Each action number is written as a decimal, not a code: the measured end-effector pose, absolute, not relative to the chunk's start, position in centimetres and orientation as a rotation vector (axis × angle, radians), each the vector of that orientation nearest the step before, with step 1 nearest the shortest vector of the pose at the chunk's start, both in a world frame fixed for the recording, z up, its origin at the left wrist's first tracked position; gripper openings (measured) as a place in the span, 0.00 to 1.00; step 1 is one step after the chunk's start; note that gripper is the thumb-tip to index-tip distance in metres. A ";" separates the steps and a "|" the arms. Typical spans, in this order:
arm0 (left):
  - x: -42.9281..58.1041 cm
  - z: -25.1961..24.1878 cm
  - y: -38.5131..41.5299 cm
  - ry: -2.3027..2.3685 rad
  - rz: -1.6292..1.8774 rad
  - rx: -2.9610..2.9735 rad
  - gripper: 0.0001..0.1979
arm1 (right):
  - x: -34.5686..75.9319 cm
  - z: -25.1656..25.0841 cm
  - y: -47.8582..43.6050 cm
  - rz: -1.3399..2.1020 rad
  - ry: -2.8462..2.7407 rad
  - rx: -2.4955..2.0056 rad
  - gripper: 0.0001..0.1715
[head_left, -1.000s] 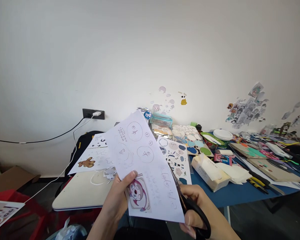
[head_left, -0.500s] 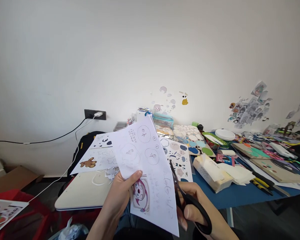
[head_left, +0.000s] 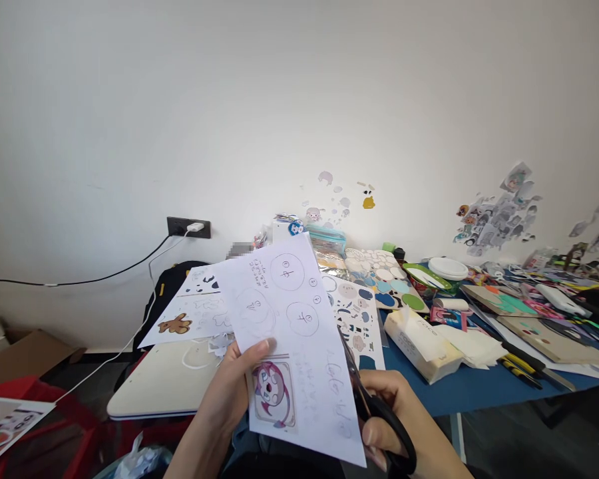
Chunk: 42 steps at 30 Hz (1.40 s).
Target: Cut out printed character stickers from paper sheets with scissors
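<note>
A white sheet of paper [head_left: 324,372] hangs over my lap, marked with pencil circles, handwriting and a pink-purple cartoon picture [head_left: 271,392]. My left hand [head_left: 232,382] pinches its left edge, thumb on top and fingers behind. My right hand [head_left: 387,412] grips a pair of black-handled scissors [head_left: 399,426] at the sheet's right edge. The blades point up along that edge and are partly hidden by the paper, so I cannot tell how far apart they are.
A pale board [head_left: 154,386] with printed sheets [head_left: 194,309] lies left. On the blue table [head_left: 444,396] are a tissue pack [head_left: 422,346], cutout sheets [head_left: 357,319], a yellow-black knife [head_left: 534,362] and a white lid [head_left: 448,268]. A socket with cables [head_left: 188,227] is on the wall.
The paper has turned slightly and moved a little down and left at its lower part, with my left hand moving left. My right hand with the scissors has shifted slightly downward.
</note>
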<state>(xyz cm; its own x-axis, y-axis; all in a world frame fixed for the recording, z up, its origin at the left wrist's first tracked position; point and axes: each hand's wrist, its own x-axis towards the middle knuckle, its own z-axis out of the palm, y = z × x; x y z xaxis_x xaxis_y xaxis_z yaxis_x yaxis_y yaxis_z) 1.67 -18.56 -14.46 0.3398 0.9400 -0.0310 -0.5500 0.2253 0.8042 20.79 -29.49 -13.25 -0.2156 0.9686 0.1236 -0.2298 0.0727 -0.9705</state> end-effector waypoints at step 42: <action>1.8 -13.4 -19.2 0.674 1.088 0.791 0.18 | 19.5 -13.0 -29.0 1.297 -1.154 -0.835 0.26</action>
<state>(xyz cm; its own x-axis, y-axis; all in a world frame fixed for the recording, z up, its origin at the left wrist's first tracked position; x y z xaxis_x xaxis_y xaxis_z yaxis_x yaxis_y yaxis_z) 1.81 -19.20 -13.39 0.3246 0.9414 -0.0922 -0.5017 0.2540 0.8269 19.53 -29.03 -13.02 -0.0952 0.9811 0.1685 -0.2811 0.1359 -0.9500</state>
